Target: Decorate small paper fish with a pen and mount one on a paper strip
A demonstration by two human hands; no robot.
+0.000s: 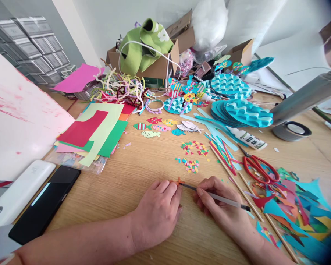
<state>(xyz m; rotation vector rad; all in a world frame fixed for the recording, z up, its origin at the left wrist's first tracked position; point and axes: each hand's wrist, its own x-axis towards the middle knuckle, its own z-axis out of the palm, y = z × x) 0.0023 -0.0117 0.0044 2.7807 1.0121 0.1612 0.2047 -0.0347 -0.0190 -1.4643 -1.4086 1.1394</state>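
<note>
A pen [223, 199] is held in my right hand [219, 198], pinched between thumb and fingers, its dark tip touching a small orange paper piece [179, 181]. My left hand [161, 208] is closed over that piece and presses it to the wooden table; most of it is hidden under the fingers. Beyond my hands lie small round paper dots [192, 166] and tiny paper triangles [194, 148]. Farther back are colourful paper fish [162, 128] and a few pale fish cut-outs [189, 126].
Red-handled scissors [260, 169], a glue bottle [246, 138], wooden sticks [277, 233] and paper scraps [300, 213] lie at the right. Coloured sheets [95, 129], a black phone [45, 204] and a white device [22, 191] are at the left. Blue wavy discs [245, 112] are stacked behind.
</note>
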